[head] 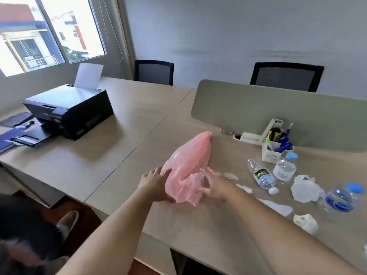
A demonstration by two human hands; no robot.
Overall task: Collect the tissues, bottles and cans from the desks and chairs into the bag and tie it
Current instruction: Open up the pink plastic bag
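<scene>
Currently the bag [188, 161] is lying flat and limp on the worktop [198, 225] at mid-frame, its closed end pointing up toward the divider [278, 108] and its loose mouth facing the person. It is looking thin, soft and nearly weightless, a pink film likely clinging to itself and sliding under any push. The best place to take it is probably the rumpled mouth edge, one layer in each hand, pulling apart.

The left hand [156, 183] is lying against the bag's left edge with fingers stretched out, pressing rather than gripping. The right hand [215, 186] seems to be pinching the crumpled film at the mouth between thumb and fingers.

At right-centre a lying bottle [262, 175], an upright bottle [285, 169] and a crushed bottle [341, 199] are sitting on the worktop. They are looking light, smooth and apt to roll, and are best taken round the body. Tissues [303, 190] are lying among them, crumpled and flimsy, asking only for a gentle pinch.

A pen pot [273, 153] is standing just behind the bottles. Farther out, a printer [69, 112] is sitting at left-centre and two chairs [154, 73] are standing along the top.
</scene>
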